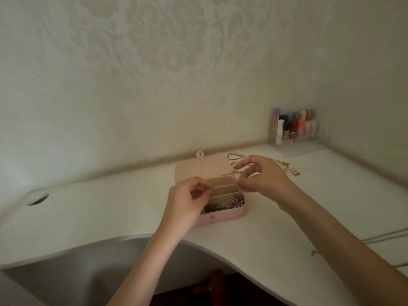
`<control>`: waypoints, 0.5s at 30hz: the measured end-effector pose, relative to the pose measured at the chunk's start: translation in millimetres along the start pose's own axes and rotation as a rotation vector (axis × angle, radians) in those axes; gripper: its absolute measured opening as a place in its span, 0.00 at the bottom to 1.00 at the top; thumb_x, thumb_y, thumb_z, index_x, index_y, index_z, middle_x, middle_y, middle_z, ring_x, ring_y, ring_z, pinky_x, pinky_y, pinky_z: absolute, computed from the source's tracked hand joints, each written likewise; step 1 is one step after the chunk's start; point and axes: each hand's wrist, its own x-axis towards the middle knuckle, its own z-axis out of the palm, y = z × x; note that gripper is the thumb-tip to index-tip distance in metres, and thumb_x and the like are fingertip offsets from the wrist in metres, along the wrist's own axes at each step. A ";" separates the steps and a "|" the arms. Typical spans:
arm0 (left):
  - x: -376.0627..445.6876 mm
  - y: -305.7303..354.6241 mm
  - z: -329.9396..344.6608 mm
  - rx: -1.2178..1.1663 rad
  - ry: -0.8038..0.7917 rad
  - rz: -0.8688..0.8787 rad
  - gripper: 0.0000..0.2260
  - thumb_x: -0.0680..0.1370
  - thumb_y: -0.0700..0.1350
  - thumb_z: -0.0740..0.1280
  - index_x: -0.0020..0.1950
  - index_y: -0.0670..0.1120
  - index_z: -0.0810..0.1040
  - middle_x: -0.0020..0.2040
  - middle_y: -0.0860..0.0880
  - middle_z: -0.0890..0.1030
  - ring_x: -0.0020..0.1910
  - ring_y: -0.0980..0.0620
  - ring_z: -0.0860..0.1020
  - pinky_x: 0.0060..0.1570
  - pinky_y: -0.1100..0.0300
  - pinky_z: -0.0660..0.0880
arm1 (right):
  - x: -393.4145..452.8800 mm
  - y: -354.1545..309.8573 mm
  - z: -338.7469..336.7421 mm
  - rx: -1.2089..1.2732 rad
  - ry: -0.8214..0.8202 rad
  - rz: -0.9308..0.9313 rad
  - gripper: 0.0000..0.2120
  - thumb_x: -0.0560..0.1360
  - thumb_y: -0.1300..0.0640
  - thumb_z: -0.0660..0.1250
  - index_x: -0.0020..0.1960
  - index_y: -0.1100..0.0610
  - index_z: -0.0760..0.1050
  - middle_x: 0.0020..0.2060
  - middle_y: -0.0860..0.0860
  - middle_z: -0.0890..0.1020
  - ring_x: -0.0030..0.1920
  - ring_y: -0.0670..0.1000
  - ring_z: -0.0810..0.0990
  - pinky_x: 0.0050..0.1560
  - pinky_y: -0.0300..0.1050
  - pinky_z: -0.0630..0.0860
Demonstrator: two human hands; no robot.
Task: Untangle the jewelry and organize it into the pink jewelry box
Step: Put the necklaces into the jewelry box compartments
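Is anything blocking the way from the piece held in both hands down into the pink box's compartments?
Nothing visible. The lid lies open and flat, and both hands hold the piece just above the two bare rear compartments.

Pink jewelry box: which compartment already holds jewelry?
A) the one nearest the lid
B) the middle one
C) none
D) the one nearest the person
D: in the pink jewelry box, silver jewelry fills the compartment nearest the person; the two compartments toward the lid show only bare lining.
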 end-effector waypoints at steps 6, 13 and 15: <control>-5.5 -8.8 11.0 0.163 -0.020 0.069 0.08 0.71 0.36 0.70 0.40 0.49 0.82 0.36 0.57 0.82 0.38 0.63 0.79 0.42 0.73 0.73 | -3.7 16.5 12.8 -0.183 0.036 -0.036 0.10 0.67 0.69 0.71 0.42 0.55 0.79 0.30 0.51 0.80 0.33 0.49 0.79 0.40 0.44 0.77; -8.5 -14.1 14.5 0.253 -0.017 0.108 0.07 0.72 0.38 0.69 0.42 0.51 0.82 0.35 0.56 0.80 0.38 0.57 0.77 0.40 0.66 0.72 | -9.3 23.3 22.9 -0.400 0.051 -0.145 0.12 0.67 0.66 0.70 0.41 0.50 0.77 0.31 0.46 0.80 0.31 0.40 0.74 0.34 0.28 0.69; -8.4 -14.6 14.4 0.270 -0.020 0.105 0.07 0.72 0.39 0.68 0.43 0.51 0.82 0.36 0.55 0.81 0.39 0.58 0.77 0.40 0.66 0.72 | -11.3 25.6 25.5 -0.438 0.037 -0.175 0.12 0.69 0.66 0.69 0.44 0.49 0.76 0.32 0.45 0.79 0.33 0.41 0.74 0.34 0.30 0.69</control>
